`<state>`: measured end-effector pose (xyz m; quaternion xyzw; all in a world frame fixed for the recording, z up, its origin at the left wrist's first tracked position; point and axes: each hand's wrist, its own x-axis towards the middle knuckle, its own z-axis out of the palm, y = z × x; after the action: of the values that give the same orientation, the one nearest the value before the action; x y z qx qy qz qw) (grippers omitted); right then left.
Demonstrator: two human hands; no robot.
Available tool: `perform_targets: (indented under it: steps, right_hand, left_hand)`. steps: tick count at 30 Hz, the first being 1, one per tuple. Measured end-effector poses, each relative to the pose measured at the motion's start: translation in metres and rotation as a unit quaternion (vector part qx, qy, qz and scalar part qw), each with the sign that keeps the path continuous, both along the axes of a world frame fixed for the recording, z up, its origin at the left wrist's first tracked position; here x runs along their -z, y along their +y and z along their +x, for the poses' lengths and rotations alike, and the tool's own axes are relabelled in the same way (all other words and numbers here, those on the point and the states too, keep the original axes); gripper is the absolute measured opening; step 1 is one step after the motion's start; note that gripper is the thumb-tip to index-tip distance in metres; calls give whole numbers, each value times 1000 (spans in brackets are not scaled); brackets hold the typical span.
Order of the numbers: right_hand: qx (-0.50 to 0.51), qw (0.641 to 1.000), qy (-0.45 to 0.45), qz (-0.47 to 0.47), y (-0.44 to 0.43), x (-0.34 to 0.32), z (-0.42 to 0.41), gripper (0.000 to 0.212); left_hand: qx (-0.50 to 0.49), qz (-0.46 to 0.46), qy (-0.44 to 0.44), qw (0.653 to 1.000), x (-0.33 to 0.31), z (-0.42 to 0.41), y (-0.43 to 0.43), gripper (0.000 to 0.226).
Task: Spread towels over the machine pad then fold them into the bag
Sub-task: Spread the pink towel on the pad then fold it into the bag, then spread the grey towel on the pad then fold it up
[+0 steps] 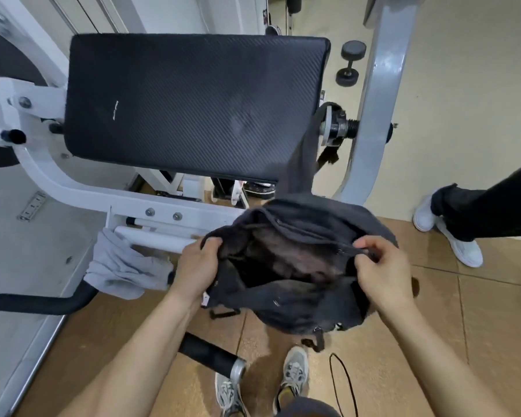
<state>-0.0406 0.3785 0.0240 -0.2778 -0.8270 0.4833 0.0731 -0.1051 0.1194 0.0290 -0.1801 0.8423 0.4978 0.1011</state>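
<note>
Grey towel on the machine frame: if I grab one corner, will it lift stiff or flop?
Probably floppy: the grey towel hangs in creases over the white bar. Likely light, since it looks like thin cloth. It may drag on the bar as it lifts.

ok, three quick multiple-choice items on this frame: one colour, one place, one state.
1. The pad is: A red, B black, C white.
2. The grey towel lies: A on the pad, B in the bag, C over the white bar.
3. The bag is: A held open, B zipped shut, C folded flat.

1 B: its whole top is black.
2 C: it hangs over the bar below the pad.
3 A: its rim is pulled apart and the inside shows.
</note>
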Motion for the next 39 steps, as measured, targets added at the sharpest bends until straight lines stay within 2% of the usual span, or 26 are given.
perform_targets:
  steps: [1, 3, 7, 9, 12, 15, 18, 22, 24, 28, 30, 34, 39]
  right_hand:
    - [6, 1000, -30, -4, 8, 5, -4, 26]
    - [20, 1000, -10, 5, 22, 2, -13, 28]
    - [-65, 996, -35, 58, 21, 9, -11, 31]
    - [-66, 995, -51, 52, 20, 22, -12, 32]
    - [-116, 987, -88, 62, 17, 32, -11, 31]
    - [-178, 972, -125, 92, 12, 34, -13, 31]
    - [-194, 958, -147, 151, 11, 35, -17, 33]
    - [-225, 928, -191, 226, 11, 35, -15, 34]
    - [-250, 905, -222, 261, 8, 33, -15, 40]
    - [-284, 883, -221, 301, -7, 17, -13, 40]
    - [-310, 882, -190, 300, -22, 5, -11, 35]
    - [-387, 877, -175, 224, -65, -20, -1, 24]
    - [-437, 865, -140, 205, -127, -34, 22, 16]
  left_hand:
    - [32, -30, -2, 999, 2, 4, 6, 34]
    - [77, -79, 20, 994, 8, 7, 13, 39]
    - [120, -176, 68, 975, 13, -4, -1, 48]
    - [128, -226, 75, 963, 13, -13, -7, 50]
    - [170, -312, 20, 935, 21, -18, -17, 45]
    - [212, -349, -63, 911, 34, -23, -21, 33]
    - [277, -359, -76, 888, 50, -21, -13, 12]
    - [317, -337, -99, 881, 65, -11, -6, 10]
    - [312, -328, -100, 886, 68, -4, -9, 14]
    - [280, -278, -21, 919, 59, 16, -24, 15]
    - [262, -252, 13, 931, 50, 24, -38, 15]
    - [213, -236, 42, 947, 31, 43, -74, 18]
    - [189, -237, 67, 950, 13, 67, -130, 18]
